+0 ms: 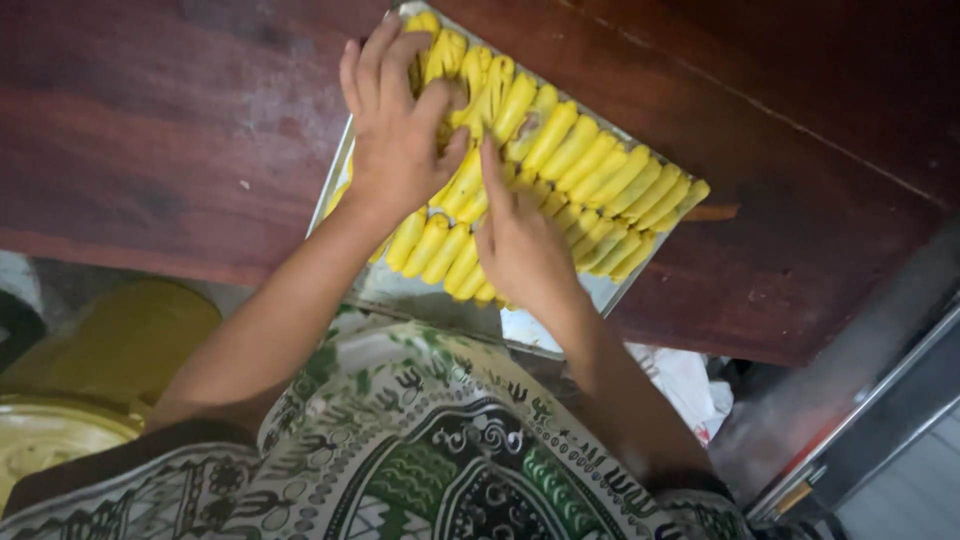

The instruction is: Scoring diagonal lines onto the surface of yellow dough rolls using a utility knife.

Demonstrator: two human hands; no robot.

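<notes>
Green-and-white patterned cloth (420, 470) fills the near edge of the view, draped over the person's lap, with both bare forearms reaching away from it toward a metal tray (400, 292) on a dark wooden table (150, 150). Rows of yellow finger-shaped pieces (590, 175) lie packed side by side on the tray — two long rows run out to the far right, and these look settled and even. Toward the far left corner the pieces sit more crowded and crooked, and that is where the hands work. My left hand (395, 135) lies flat over that cluster, fingers spread and pressing down rather than closed around anything. My right hand (520, 240) rests over the near row, its index finger stretched out against a piece; whether the other fingers pinch one I cannot tell. Judging by the tray, most of it is already filled, with a bare strip of metal left along the near edge. A yellow bucket (110, 350) stands at the near left, below the table.
</notes>
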